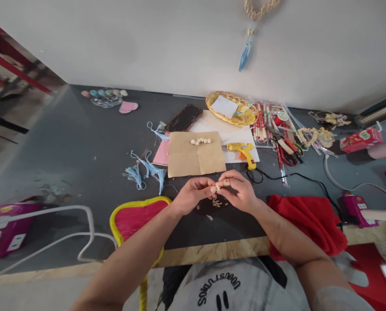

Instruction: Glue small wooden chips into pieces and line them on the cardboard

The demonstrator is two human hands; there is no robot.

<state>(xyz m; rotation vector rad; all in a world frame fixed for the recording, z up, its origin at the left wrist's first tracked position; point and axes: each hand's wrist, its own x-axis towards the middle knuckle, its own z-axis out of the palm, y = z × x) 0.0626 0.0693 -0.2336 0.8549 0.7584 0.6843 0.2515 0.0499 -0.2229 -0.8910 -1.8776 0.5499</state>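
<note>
My left hand (193,195) and my right hand (241,191) meet over the front of the dark table. Between their fingertips they pinch a small cream-coloured piece (217,188), mostly covered by the fingers. Several tiny pale stick-like bits (216,202) lie on the table under my hands. Just beyond them is a brown sheet of cardboard (183,157), with a short curved row of knobbly cream pieces (201,141) on it. A yellow hot glue gun (243,149) rests to the right of the cardboard, its nozzle pointing left.
Blue tassels (154,170) lie left of the cardboard, a phone (184,118) behind it. A wicker basket (214,97) stands near the wall. Scissors (286,157) and packaged chopsticks (261,123) lie rightward. A black cord (305,176) runs behind the red cloth (305,220).
</note>
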